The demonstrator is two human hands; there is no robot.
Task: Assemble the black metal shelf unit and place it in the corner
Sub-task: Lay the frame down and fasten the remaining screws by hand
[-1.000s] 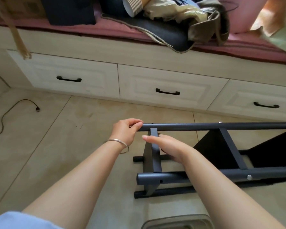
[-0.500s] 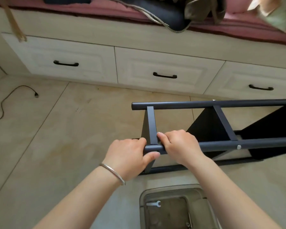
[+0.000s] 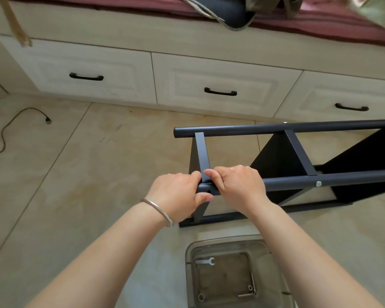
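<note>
Beige floor tiles (image 3: 76,196) fill the head view, running to a far row of cream drawers (image 3: 220,85) with black handles under a dark red cushion (image 3: 142,7) that carries a heap of cloth. At far left a black cable (image 3: 13,121) curls across the floor. Right of centre, the black metal shelf unit (image 3: 298,152) lies on its side on the tiles, its long round posts running left to right and its flat shelf panels standing on edge between them. Both hands meet at the left end of the near upper post (image 3: 342,180). The left hand (image 3: 178,194), with a silver bangle (image 3: 158,210) on the wrist, wraps its fingers over the very end of the post, thumb underneath beside a small hole. The right hand (image 3: 238,187) curls over the same post just to the right, touching the flat crossbar (image 3: 202,156) there. Nearest the camera, a clear plastic tray (image 3: 189,274) on the floor holds a small flat wrench (image 3: 206,261) and a few bolts (image 3: 250,290).
</note>
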